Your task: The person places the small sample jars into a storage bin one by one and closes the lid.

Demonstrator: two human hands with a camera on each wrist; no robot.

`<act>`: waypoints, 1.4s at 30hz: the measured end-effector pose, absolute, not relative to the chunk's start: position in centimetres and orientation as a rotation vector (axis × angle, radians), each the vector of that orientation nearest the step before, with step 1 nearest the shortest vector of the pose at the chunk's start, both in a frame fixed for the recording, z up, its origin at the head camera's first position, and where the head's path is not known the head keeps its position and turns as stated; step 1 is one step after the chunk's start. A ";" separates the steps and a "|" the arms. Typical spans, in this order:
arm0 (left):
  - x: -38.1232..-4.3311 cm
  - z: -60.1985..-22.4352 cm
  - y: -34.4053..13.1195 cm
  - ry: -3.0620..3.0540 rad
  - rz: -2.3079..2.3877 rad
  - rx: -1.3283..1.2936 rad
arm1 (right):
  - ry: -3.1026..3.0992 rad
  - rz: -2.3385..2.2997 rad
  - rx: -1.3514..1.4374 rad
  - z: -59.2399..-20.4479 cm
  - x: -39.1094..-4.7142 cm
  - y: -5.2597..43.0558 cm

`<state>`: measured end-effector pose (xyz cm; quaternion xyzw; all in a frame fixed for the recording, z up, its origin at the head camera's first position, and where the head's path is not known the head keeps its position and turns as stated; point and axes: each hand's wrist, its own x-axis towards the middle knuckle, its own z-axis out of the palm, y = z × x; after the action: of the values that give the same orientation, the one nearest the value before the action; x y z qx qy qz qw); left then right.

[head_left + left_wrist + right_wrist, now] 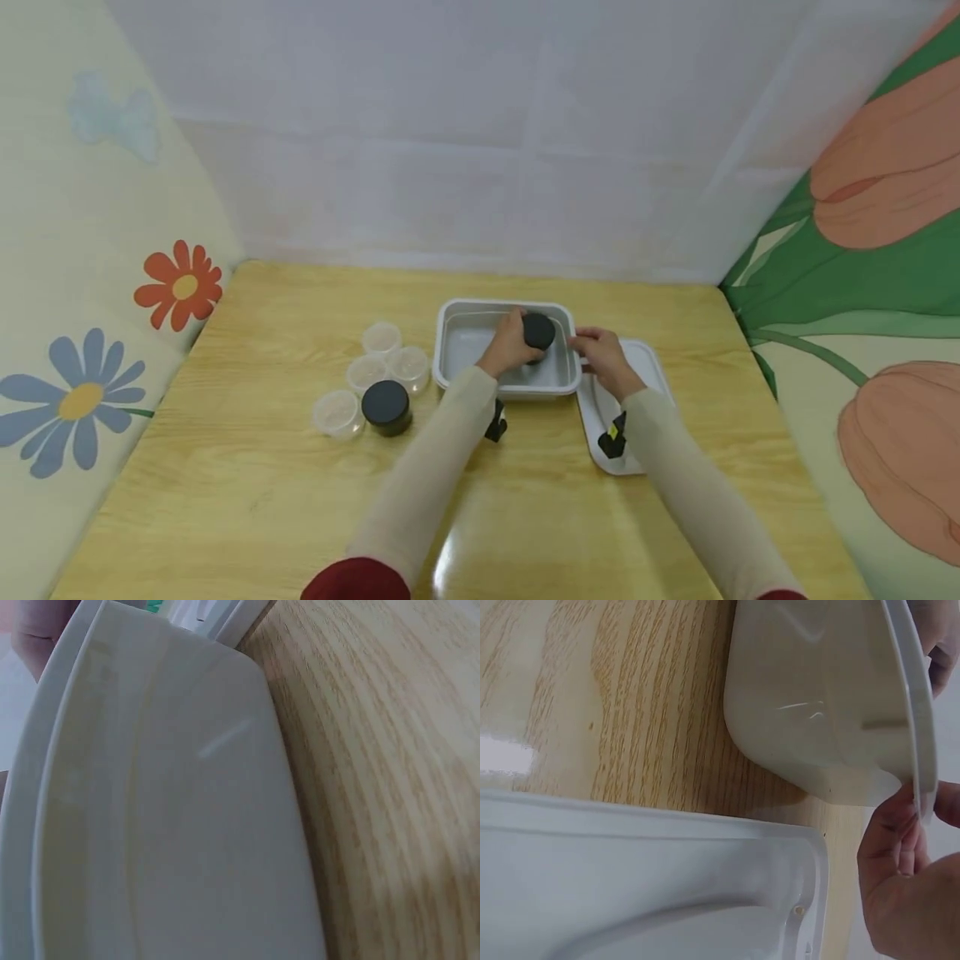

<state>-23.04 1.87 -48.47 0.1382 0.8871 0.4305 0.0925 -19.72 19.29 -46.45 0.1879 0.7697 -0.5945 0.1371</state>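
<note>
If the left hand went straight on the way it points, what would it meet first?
Probably the far wall of the white tray, toward the right corner; the black container that the left hand grips would likely touch first. Depth is unclear, so it might pass above.

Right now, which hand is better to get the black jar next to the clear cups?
Probably the left hand, after releasing its grip on the black jar it's holding. The other jar stands left of the white tub, nearer that hand; the right hand is farther, pinching the tub's rim.

Draped booth [420, 167], floral walls [862, 300], wood-grain table [255, 500]
</note>
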 end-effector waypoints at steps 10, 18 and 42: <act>-26.5 -54.8 2.6 2.675 1.308 0.506 | 2.217 -1.694 0.519 -46.5 -19.6 19.4; -22.3 -46.6 1.1 2.625 1.273 0.422 | 2.254 -1.675 0.497 -45.8 -20.1 20.0; -21.8 -43.2 -5.0 2.598 1.372 0.322 | 2.216 -1.672 0.546 -46.2 -20.0 19.4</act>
<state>-21.81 -4.97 -43.24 0.1086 0.8751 0.4623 0.0930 -20.04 19.41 -46.20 0.1908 0.7737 -0.5837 0.1558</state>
